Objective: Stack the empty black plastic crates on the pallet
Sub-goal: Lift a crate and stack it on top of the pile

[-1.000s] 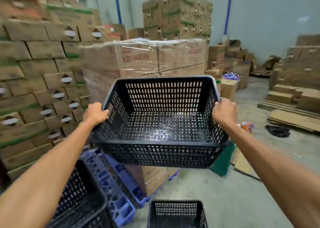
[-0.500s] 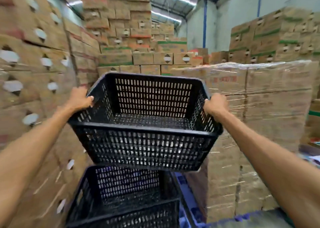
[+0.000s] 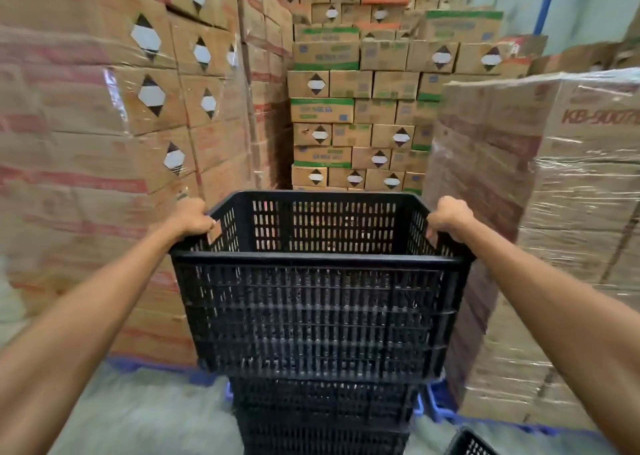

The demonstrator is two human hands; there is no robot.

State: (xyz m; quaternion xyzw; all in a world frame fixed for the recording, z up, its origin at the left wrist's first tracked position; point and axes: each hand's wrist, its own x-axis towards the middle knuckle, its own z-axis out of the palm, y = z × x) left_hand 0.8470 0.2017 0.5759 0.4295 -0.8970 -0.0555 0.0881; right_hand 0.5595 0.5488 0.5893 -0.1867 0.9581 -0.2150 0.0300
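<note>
1. The left hand (image 3: 192, 216) was curled shut over the left top edge of the top black crate (image 3: 318, 278), fingers wrapped tight around the rim.
2. The right hand (image 3: 448, 216) was closed the same way on the right top edge of that crate.
3. Both arms reached straight out, one on each side of the crate.
4. The top black crate sat on a pile of more black crates (image 3: 322, 413), one inside the other.
5. From here the inside of the top crate looked empty, but its floor could not be seen.
6. The pile stood in a narrow gap, with a bit of blue pallet (image 3: 434, 404) showing just beside its bottom.
7. The corner of another black crate (image 3: 467, 442) showed on the floor at the bottom right.
8. Tall stacks of brown boxes in shiny wrap (image 3: 114, 136) stood on the left.
9. A wrapped stack with red letters (image 3: 554, 184) stood on the right.
10. More brown boxes with green stripes (image 3: 356, 115) were piled high behind the crate.
11. The grey floor (image 3: 138, 416) showed below the arms.
</note>
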